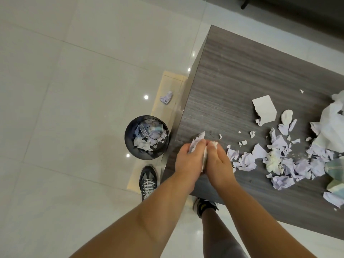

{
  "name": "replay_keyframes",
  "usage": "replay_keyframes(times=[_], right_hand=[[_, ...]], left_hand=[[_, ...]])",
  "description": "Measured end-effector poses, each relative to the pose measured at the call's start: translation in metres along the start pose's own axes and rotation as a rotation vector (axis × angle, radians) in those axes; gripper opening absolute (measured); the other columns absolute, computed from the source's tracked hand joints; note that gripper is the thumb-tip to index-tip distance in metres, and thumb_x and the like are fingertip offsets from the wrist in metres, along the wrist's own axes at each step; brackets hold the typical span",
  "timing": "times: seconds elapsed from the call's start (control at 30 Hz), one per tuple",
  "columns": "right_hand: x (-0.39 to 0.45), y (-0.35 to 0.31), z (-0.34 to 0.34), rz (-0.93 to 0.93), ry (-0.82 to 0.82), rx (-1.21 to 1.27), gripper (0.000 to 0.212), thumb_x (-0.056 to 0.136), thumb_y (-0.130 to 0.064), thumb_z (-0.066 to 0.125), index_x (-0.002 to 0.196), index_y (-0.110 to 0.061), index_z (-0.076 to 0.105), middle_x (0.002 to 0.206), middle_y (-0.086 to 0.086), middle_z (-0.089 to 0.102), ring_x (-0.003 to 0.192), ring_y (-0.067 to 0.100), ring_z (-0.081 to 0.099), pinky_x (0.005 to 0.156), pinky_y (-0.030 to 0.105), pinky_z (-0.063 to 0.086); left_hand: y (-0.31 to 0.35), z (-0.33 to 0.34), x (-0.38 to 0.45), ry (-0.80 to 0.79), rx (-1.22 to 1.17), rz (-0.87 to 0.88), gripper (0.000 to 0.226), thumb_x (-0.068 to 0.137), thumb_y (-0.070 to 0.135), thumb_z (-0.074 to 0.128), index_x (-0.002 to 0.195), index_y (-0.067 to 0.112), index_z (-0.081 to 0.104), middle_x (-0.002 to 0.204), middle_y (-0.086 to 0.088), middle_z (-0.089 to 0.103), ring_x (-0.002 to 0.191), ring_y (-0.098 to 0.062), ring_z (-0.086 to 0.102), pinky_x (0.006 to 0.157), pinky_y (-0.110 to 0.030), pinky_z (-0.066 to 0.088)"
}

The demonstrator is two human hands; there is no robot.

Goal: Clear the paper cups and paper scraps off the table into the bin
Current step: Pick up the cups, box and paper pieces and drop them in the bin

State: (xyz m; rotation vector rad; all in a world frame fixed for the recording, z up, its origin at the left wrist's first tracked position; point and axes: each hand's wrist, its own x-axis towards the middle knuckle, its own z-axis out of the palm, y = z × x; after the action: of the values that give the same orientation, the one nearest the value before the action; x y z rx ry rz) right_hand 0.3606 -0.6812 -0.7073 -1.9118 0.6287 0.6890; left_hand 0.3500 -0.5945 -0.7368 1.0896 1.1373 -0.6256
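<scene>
Two hands meet over the near-left part of the desk, and I read that as deliberate: pressed palm to palm, they trap a small wad of paper scraps so nothing flutters loose on the way to the bin. My left hand curls its fingers over a lilac-and-white piece that pokes out past the fingertips; my right hand closes against it from the other side, with white paper showing at its fingertips and in the seam between the palms. Both forearms run up from the bottom of the view and converge, wrists close, backs of the hands toward the camera. The round black bin stands on the floor just left of the desk's edge, already partly filled with scraps, so I judge a short swing left would drop this load in. One crumpled scrap lies on the floor beyond the bin. Most of the remaining scraps sit heaped toward the right, with a torn white sheet and what look like crushed paper cups at the right edge.
</scene>
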Motion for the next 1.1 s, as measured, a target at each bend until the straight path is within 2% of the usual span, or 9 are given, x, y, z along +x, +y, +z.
replay_keyframes(times=[0.1,0.2,0.37,0.5,0.63,0.73,0.83,0.97,1.1], right_hand=[[0.003,-0.005,0.001,-0.044,-0.044,0.015,0.040,0.113,-0.032,0.041,0.100,-0.050,0.075,0.101,-0.021,0.076,0.097,-0.006,0.069,0.076,0.007,0.049],[0.010,0.000,0.000,-0.018,-0.040,-0.010,0.022,0.108,-0.039,0.051,0.113,-0.048,0.071,0.117,-0.021,0.070,0.105,-0.013,0.063,0.089,0.015,0.046],[0.020,0.020,-0.020,0.097,0.098,-0.042,0.025,0.100,-0.026,0.053,0.108,-0.044,0.068,0.082,-0.018,0.070,0.050,-0.001,0.060,0.046,0.016,0.046],[0.025,0.039,-0.048,0.143,0.159,-0.144,0.026,0.097,-0.024,0.051,0.108,-0.040,0.068,0.084,-0.009,0.071,0.053,0.001,0.064,0.049,0.020,0.049],[0.027,0.063,-0.074,0.181,0.100,-0.322,0.021,0.099,-0.035,0.050,0.103,-0.043,0.069,0.088,-0.013,0.074,0.059,0.000,0.067,0.055,0.023,0.047],[0.031,0.079,-0.087,0.224,-0.018,-0.404,0.019,0.100,-0.035,0.053,0.097,-0.042,0.070,0.085,-0.014,0.075,0.057,0.002,0.065,0.056,0.022,0.046],[0.035,0.087,-0.091,0.221,-0.067,-0.435,0.018,0.100,-0.034,0.055,0.096,-0.042,0.071,0.076,-0.016,0.074,0.054,0.000,0.063,0.059,0.022,0.046],[0.043,0.085,-0.098,0.180,-0.009,-0.385,0.020,0.100,-0.031,0.054,0.107,-0.038,0.072,0.083,-0.014,0.074,0.062,0.003,0.066,0.063,0.023,0.047],[0.049,0.077,-0.109,0.128,0.104,-0.340,0.024,0.098,-0.026,0.049,0.097,-0.034,0.072,0.090,-0.010,0.074,0.076,0.016,0.069,0.068,0.030,0.051]], left_hand=[[0.005,-0.014,0.011,-0.026,-0.032,-0.028,0.051,0.073,0.068,0.075,0.109,0.032,0.076,0.099,0.000,0.083,0.093,-0.026,0.082,0.084,-0.054,0.067],[0.015,-0.038,0.024,-0.016,-0.097,-0.026,0.054,0.080,0.061,0.071,0.121,0.026,0.072,0.107,-0.012,0.081,0.086,-0.031,0.080,0.074,-0.044,0.063],[0.036,-0.095,0.057,0.252,-0.159,-0.023,0.054,0.088,0.065,0.075,0.117,0.021,0.070,0.097,-0.011,0.081,0.070,-0.024,0.080,0.061,-0.034,0.063],[0.039,-0.124,0.091,0.376,-0.124,-0.181,0.065,0.087,0.068,0.077,0.126,0.017,0.064,0.112,-0.009,0.068,0.090,-0.025,0.070,0.051,-0.031,0.061],[0.040,-0.141,0.118,0.387,-0.012,-0.266,0.079,0.089,0.073,0.071,0.141,0.015,0.055,0.131,-0.015,0.064,0.113,-0.040,0.066,0.072,-0.055,0.065],[0.041,-0.142,0.128,0.418,0.109,-0.165,0.076,0.099,0.072,0.055,0.151,0.016,0.051,0.142,-0.017,0.061,0.124,-0.045,0.062,0.095,-0.067,0.058],[0.042,-0.138,0.125,0.488,0.247,0.019,0.056,0.106,0.053,0.055,0.146,0.014,0.061,0.139,-0.019,0.067,0.125,-0.046,0.065,0.104,-0.058,0.057],[0.044,-0.125,0.112,0.511,0.375,0.154,0.023,0.103,0.024,0.058,0.112,0.013,0.076,0.115,-0.019,0.076,0.113,-0.045,0.071,0.096,-0.055,0.061],[0.043,-0.083,0.080,0.417,0.659,0.393,0.013,0.103,0.031,0.059,0.096,0.033,0.069,0.086,0.014,0.069,0.083,-0.013,0.070,0.064,-0.026,0.047]])
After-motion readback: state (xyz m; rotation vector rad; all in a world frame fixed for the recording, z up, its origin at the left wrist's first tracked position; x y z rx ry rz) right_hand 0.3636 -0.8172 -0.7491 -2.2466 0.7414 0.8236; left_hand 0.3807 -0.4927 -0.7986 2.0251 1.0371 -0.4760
